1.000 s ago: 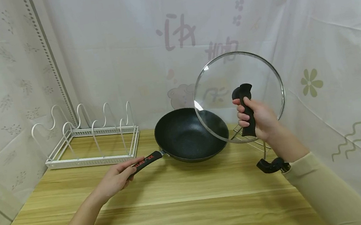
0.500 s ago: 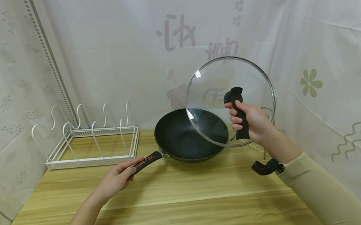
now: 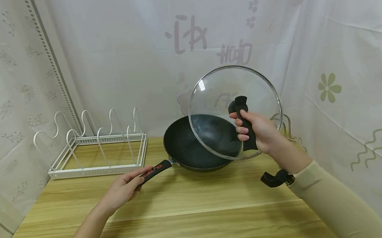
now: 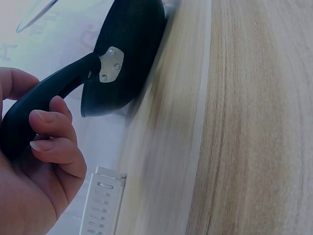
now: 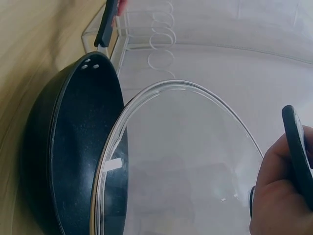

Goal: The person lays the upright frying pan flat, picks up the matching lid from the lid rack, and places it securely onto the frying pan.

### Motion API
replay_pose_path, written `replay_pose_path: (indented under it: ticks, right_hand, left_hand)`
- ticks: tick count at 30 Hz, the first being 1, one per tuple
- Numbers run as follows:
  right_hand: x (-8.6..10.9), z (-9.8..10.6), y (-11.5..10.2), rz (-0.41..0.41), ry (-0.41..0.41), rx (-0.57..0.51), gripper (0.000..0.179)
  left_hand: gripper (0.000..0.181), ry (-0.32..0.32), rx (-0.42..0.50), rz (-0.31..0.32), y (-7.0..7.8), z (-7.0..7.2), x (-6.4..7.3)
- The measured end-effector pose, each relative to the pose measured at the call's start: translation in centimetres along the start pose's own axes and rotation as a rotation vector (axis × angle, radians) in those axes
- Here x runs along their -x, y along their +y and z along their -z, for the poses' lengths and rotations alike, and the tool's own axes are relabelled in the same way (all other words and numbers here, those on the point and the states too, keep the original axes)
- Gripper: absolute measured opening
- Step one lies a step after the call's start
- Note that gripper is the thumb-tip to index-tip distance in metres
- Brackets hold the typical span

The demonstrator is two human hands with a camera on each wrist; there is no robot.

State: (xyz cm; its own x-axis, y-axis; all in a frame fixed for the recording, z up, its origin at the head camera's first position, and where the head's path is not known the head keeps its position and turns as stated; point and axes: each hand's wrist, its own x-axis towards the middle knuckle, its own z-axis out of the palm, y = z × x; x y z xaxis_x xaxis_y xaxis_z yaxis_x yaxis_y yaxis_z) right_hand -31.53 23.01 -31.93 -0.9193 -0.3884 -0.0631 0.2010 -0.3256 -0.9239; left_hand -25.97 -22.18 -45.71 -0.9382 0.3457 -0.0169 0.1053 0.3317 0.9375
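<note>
A black wok (image 3: 195,147) sits on the wooden table, its long handle (image 3: 156,170) pointing to the front left. My left hand (image 3: 124,190) grips that handle near its end; in the left wrist view the fingers (image 4: 58,127) curl round it from below. My right hand (image 3: 257,129) holds a round glass lid (image 3: 209,91) by its black handle (image 3: 246,123). The lid is tilted steeply, and its left part overlaps the right side of the wok in the head view. From the right wrist view the lid's rim stands beside and above the wok's opening.
A white rack (image 3: 99,172) with several wire loops stands at the back left of the table (image 3: 177,228). Behind the right hand, a small wire stand (image 3: 286,125) is partly hidden. Printed curtains (image 3: 123,63) close in the back and sides.
My right hand has carried the lid left and slightly down, so it covers more of the wok in the head view. The left hand and the wok have stayed put.
</note>
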Motion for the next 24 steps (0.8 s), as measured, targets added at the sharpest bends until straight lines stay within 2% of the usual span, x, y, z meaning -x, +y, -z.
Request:
replay_pose_path:
  ticks: [11, 24]
  right_hand:
    - [-0.3, -0.7, 0.7, -0.050, -0.023, -0.015, 0.037]
    - [-0.7, -1.1, 1.5, -0.063, -0.023, -0.012, 0.036]
  left_hand:
    - [0.047, 0.003, -0.004, -0.010, -0.1, 0.0, 0.0]
    - [0.047, 0.005, -0.012, -0.015, -0.2, 0.0, -0.1]
